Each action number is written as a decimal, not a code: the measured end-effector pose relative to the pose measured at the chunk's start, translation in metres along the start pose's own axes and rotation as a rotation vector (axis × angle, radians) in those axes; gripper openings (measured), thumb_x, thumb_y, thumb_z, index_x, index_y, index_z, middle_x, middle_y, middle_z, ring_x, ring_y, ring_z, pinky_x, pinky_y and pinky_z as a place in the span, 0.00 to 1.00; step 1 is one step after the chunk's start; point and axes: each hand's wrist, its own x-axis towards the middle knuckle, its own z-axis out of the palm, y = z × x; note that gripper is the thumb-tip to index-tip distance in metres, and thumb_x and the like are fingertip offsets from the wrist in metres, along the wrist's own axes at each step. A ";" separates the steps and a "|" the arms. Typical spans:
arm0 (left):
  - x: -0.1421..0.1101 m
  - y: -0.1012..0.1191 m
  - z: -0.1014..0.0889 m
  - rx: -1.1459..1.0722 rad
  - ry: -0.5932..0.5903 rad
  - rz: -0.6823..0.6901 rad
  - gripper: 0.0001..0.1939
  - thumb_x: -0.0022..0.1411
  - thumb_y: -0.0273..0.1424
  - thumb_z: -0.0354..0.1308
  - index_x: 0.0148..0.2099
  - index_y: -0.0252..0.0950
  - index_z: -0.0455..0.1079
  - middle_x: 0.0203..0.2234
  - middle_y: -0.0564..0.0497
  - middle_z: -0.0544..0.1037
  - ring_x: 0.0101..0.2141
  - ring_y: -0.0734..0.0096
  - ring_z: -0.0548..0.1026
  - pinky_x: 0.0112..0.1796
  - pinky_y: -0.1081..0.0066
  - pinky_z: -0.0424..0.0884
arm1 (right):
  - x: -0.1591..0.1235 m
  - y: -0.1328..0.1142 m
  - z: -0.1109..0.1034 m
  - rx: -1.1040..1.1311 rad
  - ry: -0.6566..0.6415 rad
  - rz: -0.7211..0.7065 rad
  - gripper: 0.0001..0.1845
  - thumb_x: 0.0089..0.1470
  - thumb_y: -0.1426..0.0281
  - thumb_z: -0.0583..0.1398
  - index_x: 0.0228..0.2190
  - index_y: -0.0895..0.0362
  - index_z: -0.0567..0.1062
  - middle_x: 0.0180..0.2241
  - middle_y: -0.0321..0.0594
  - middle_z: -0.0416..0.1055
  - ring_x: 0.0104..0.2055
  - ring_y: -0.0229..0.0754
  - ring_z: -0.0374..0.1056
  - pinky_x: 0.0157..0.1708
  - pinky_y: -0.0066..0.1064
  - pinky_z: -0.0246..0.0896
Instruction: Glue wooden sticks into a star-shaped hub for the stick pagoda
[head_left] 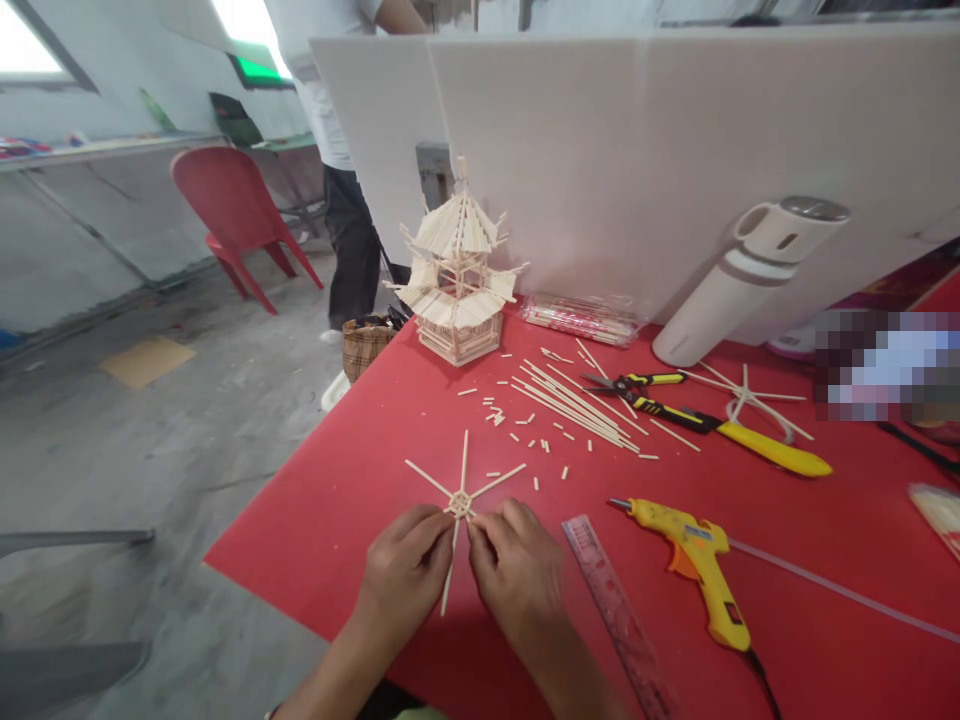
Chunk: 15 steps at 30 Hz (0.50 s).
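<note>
Between my hands lies a star-shaped frame of thin wooden sticks (460,503), its arms spreading from a small ring-like hub. My left hand (409,565) pinches the frame left of the hub, fingers closed. On the other side my right hand (517,565) is closed on it just right of the hub. One arm of the frame points down toward me between the two hands. The fingertips partly hide the arms they grip. Short cut stick pieces (536,445) lie beyond the frame. To the right of my right hand is a clear ruler (619,615).
A stick pagoda model (459,270) stands at the table's far left. Right of it are loose long sticks (577,405), pliers (637,382), a yellow-handled cutter (772,447), a yellow glue gun (697,560) and a white flask (742,285). A person (341,190) stands behind the white board (675,150).
</note>
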 end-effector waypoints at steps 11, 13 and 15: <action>0.002 0.001 -0.001 0.007 -0.011 -0.007 0.08 0.66 0.24 0.56 0.39 0.36 0.77 0.32 0.49 0.81 0.31 0.73 0.80 0.35 0.77 0.76 | 0.000 0.000 0.000 -0.028 0.011 0.002 0.15 0.66 0.69 0.52 0.29 0.52 0.75 0.27 0.36 0.68 0.31 0.39 0.61 0.31 0.32 0.45; 0.002 0.001 -0.001 0.005 -0.003 -0.003 0.08 0.66 0.23 0.56 0.39 0.36 0.77 0.31 0.50 0.81 0.31 0.74 0.80 0.35 0.77 0.76 | 0.000 0.000 0.000 -0.027 0.008 0.003 0.15 0.66 0.69 0.52 0.30 0.52 0.75 0.27 0.36 0.68 0.31 0.39 0.62 0.32 0.32 0.45; 0.002 0.001 -0.001 0.004 0.001 -0.001 0.08 0.66 0.23 0.56 0.39 0.36 0.77 0.31 0.50 0.81 0.31 0.74 0.79 0.35 0.77 0.76 | 0.000 -0.001 -0.001 -0.022 0.009 0.002 0.15 0.66 0.70 0.52 0.30 0.52 0.75 0.27 0.36 0.68 0.31 0.39 0.62 0.32 0.32 0.46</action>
